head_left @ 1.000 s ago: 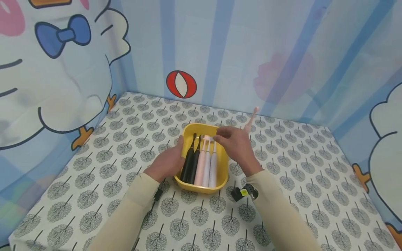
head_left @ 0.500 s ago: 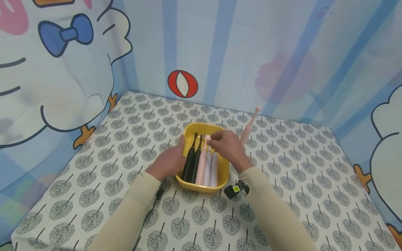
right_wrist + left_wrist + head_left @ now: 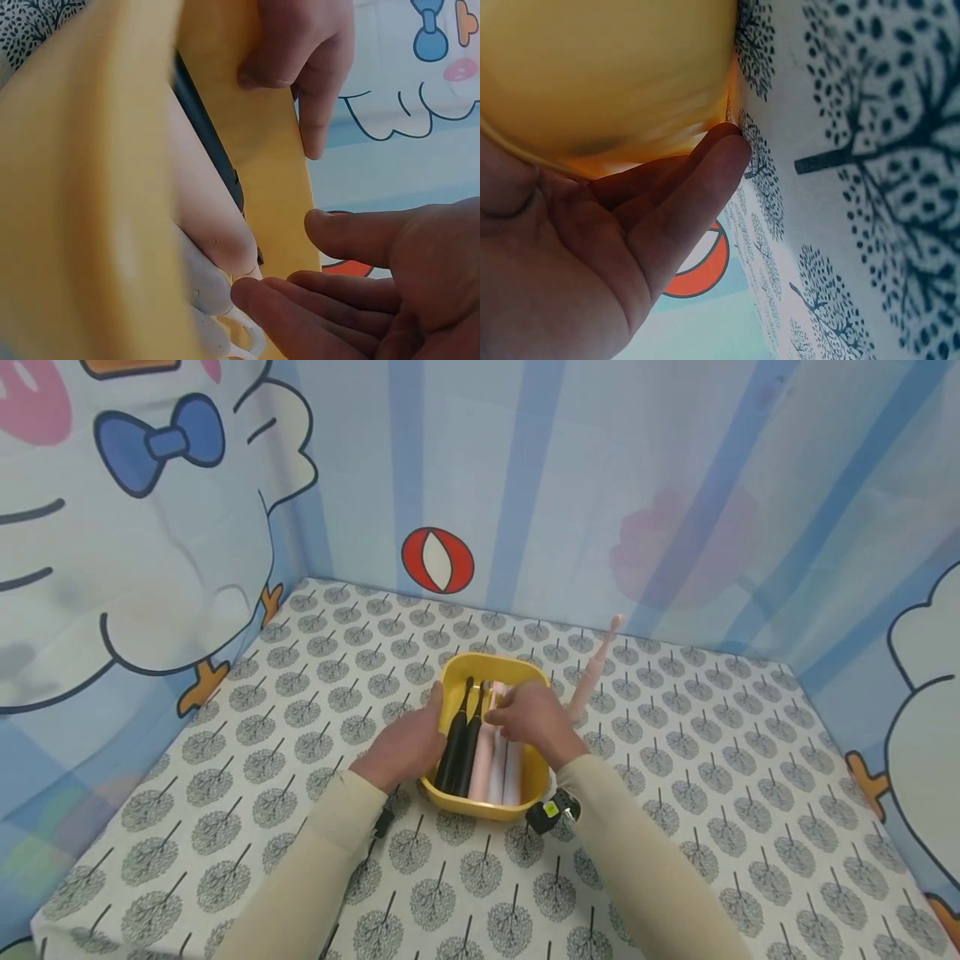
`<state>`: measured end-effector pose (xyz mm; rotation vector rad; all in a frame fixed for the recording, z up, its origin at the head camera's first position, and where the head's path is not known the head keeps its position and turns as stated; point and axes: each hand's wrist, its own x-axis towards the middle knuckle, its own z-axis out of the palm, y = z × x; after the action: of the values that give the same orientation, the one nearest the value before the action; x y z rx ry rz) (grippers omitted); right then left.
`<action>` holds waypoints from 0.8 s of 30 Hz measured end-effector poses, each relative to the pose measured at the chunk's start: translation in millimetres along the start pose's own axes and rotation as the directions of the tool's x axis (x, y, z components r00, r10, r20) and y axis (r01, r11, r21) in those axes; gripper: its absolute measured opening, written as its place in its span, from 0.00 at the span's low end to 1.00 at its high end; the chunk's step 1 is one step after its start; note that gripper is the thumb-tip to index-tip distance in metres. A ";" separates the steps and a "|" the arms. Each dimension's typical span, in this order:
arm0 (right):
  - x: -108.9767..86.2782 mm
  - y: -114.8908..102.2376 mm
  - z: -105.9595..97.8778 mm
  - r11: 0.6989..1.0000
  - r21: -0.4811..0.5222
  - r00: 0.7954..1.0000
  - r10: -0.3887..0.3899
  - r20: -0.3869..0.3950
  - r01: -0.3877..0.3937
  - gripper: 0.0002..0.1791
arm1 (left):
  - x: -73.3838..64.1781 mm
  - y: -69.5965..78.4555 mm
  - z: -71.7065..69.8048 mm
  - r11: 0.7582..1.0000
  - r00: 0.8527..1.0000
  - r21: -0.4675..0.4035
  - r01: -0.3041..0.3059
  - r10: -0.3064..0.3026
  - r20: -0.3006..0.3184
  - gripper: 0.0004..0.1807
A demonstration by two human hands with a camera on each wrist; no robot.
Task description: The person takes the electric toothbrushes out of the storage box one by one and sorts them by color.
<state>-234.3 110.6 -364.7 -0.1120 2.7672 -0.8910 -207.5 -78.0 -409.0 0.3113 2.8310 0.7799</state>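
Observation:
A yellow plastic bin (image 3: 480,811) stands on the table, with electric toothbrushes side by side in it. From the left come a black toothbrush (image 3: 452,756), a second black toothbrush (image 3: 467,753), a pink toothbrush (image 3: 482,768) and two whitish ones. My left hand (image 3: 405,743) grips the bin's left wall, thumb over the rim and fingers along the outside. Over the bin reaches my right hand (image 3: 536,718), its fingertips right by the upper end of the pink toothbrush. In the right wrist view, its thumb and fingers (image 3: 259,296) are spread with nothing between them. The hand hides some white brush heads.
Another pink toothbrush (image 3: 588,681) lies on the tablecloth just right of the bin. The tree-patterned tablecloth (image 3: 712,760) spreads around it. A cartoon-printed curtain (image 3: 480,460) borders the table at the back and sides.
My right hand has moved left and toward me, from the bin's right rim to over the pink toothbrush inside. The left hand stays on the bin.

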 end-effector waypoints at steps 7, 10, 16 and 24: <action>-0.8 -7.4 0.0 0.999 -0.052 0.999 0.013 0.037 -0.011 0.16 | 0.8 -0.1 -0.7 1.000 1.000 -0.004 -0.005 0.005 -0.013 0.44; -1.0 -8.7 1.9 0.998 -0.062 0.999 0.031 0.042 -0.028 0.16 | 0.7 0.5 0.1 1.000 1.000 0.001 0.001 -0.001 -0.009 0.44; 1.1 -9.9 6.0 0.995 -0.095 0.998 0.046 0.037 -0.042 0.15 | 0.4 1.6 0.3 1.000 1.000 0.015 0.003 -0.003 -0.016 0.44; 2.9 -11.7 11.5 0.988 -0.153 0.999 0.013 0.046 -0.006 0.14 | -0.8 0.7 -0.4 1.000 1.000 0.004 -0.028 0.028 -0.012 0.44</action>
<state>-234.3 94.3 -367.5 -0.1437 2.7871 -0.6649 -206.7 -77.8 -408.2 0.3482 2.8459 0.7847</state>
